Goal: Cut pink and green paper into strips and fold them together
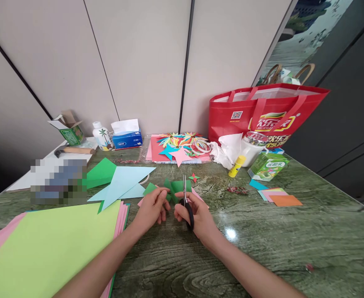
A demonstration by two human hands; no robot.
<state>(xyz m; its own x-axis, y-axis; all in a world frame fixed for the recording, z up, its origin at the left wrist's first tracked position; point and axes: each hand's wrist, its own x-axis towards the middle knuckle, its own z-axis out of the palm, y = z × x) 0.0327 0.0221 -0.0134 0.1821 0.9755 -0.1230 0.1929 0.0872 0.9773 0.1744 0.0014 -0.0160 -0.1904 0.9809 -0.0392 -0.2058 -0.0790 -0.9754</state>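
My right hand (200, 215) is wrapped round a pair of scissors (188, 215) with black handles, their metal blades pointing up and away from me and close together. My left hand (153, 207) is closed, thumb and forefinger pinched at the edge of a green paper piece (173, 187). That piece stands between both hands, just left of the blades, and looks curled or folded. Beneath and beside the hands, pink paper (197, 194) and another green paper scrap (150, 188) show in part. A small red and green paper star (194, 177) lies beyond the scissors.
Large coloured sheets (60, 248) cover the left front of the table, with light blue paper shapes (122, 182) behind. Finished paper stars (178, 142) lie at the back. A glue stick (237, 166), green drink carton (268, 166), red bag (231, 120) and hammer (79, 150) stand or lie around.
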